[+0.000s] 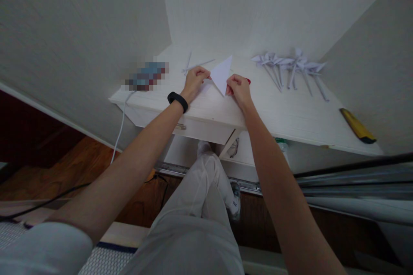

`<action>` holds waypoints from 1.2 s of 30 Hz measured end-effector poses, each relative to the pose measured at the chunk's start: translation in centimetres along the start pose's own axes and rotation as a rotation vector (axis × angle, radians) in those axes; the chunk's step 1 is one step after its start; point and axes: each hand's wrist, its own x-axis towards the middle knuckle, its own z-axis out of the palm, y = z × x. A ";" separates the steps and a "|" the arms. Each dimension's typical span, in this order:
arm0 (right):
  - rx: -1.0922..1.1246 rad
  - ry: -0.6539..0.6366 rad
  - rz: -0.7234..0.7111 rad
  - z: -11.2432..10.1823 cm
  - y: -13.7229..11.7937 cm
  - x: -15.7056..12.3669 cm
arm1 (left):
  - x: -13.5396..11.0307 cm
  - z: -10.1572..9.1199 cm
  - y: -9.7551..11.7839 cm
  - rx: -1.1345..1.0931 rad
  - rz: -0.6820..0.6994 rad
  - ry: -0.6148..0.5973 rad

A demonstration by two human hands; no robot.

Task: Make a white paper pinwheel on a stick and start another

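A white sheet of paper folded into a triangle [221, 74] is held up a little over the white desk. My left hand [195, 80] pinches its left corner between thumb and fingers; a black band circles that wrist. At the lower right edge, the fingertips of my right hand [238, 88] are closed on the same paper. Just behind my right hand a small red thing [248, 81] peeks out, mostly hidden. Thin rolled paper sticks [200, 65] lie on the desk beyond my left hand.
Several paper pinwheels [298, 66] on sticks lie at the back right. A yellow-and-black tool [357, 126] rests near the right edge. At the left sits a blurred-out device [146, 76] with a white cable [121, 125]. Walls enclose the desk [290, 116]; a drawer [203, 128] is below.
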 end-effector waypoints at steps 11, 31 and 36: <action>0.025 -0.034 0.057 0.1 -0.9 -0.4 | 0.2 -0.3 -0.3 -0.018 -0.039 0.047; 0.022 -0.034 0.044 0.1 -0.5 -0.2 | 0.2 -0.4 -0.5 0.024 -0.030 0.055; 0.021 -0.055 0.043 0.1 -0.6 -0.3 | 0.4 -0.5 -0.7 0.003 -0.031 0.080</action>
